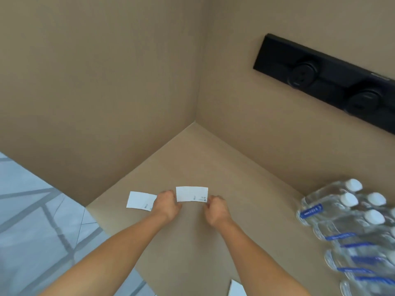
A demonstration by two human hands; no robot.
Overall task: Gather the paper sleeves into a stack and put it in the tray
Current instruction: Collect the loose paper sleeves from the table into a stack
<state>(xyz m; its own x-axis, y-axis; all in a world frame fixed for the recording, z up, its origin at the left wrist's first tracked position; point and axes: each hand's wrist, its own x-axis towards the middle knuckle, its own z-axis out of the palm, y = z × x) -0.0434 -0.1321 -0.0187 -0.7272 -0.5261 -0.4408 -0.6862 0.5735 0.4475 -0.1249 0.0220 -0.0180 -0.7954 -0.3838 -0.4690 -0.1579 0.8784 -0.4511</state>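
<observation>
Head view, single frame. Your two bare forearms reach up from the bottom edge toward the lower centre of the frame, over a tan desk (192, 159) set into a corner of tan walls.

Left hand (165, 205): fingers curled closed, pinching the left end of a white paper sleeve (191, 193). Right hand (215, 209): likewise curled closed, pinching that sleeve's right end near its lower corner. The sleeve spans the gap between your hands, long edge running left to right, with small dark print near its right end. Whether it is lifted off the desk or resting flat on it cannot be told.

A second paper sleeve (141, 200) lies flat on the desk just left of your left hand; its right edge is partly hidden behind that hand, and contact cannot be judged. Small print shows near its lower right corner.

A third white sheet corner (236, 288) pokes in at the bottom edge, beside your right forearm; too cropped to say more.

At the right edge, lower half of the frame: a wrapped pack of water bottles (350, 223), white caps, blue labels, well apart from both hands.

Upper right: a black outlet strip (324, 82) on the right-hand wall.

Lower left: pale tiled floor (27, 210) with grey lines, beyond the desk edge.
</observation>
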